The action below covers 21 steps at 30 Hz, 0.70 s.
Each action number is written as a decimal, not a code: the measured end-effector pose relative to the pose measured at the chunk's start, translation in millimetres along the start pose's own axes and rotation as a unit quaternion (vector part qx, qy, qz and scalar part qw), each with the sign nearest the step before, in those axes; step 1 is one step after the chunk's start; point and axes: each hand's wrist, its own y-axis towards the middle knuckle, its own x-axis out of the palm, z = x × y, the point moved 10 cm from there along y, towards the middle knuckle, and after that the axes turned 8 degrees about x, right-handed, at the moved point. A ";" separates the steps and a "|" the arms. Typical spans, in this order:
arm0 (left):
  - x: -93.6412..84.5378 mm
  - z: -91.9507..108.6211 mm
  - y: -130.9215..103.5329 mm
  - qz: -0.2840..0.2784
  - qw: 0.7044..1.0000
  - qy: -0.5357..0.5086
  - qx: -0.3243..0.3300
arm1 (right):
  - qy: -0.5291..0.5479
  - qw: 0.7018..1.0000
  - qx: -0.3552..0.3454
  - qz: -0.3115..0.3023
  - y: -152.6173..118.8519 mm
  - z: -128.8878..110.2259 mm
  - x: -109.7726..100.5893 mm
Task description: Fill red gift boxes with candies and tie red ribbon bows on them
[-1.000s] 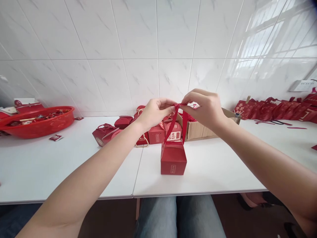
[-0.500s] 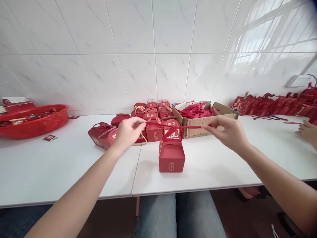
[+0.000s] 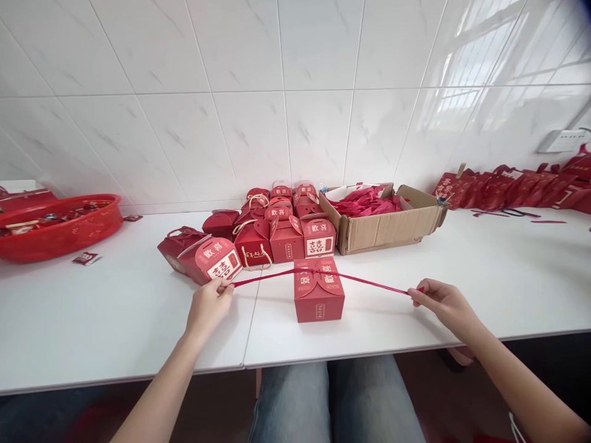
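Note:
A small red gift box (image 3: 318,301) with gold characters stands on the white table in front of me, its top flaps folded together. A narrow red ribbon (image 3: 369,282) crosses the box top, knotted near the middle and stretched out to both sides. Pinched in my left hand (image 3: 210,307) is the ribbon's left end, close beside a red box lying tilted. My right hand (image 3: 443,303) grips the other end between thumb and fingers, well to the right of the box.
Behind stand several red gift boxes (image 3: 286,237). A cardboard carton (image 3: 388,231) of red ribbons (image 3: 364,202) sits right of them. On the left are a red basin (image 3: 92,224) of small packets and a loose packet (image 3: 87,258). Red bags (image 3: 512,189) line the wall at right.
Both hands have moved down and outward, drawing the ribbon taut. The box's top flaps, upright before, now lie folded flat under the knot. Another person's hand at right has left view.

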 end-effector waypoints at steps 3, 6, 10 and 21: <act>1.2 -0.7 1.4 0.000 1.000 0.012 0.002 | -0.015 1.000 0.008 -0.010 1.7 -2.4 -1.8; -0.7 -2.2 1.0 0.000 1.000 0.019 0.002 | -0.026 1.000 0.008 -0.010 3.3 -1.6 -4.7; -3.3 -2.9 -0.7 0.002 1.000 0.028 0.005 | -0.036 0.999 0.000 -0.007 5.3 3.8 -5.9; 9.2 61.6 -15.8 -0.029 0.987 0.031 0.157 | 0.007 0.992 -0.048 -0.116 30.9 -30.1 -1.5</act>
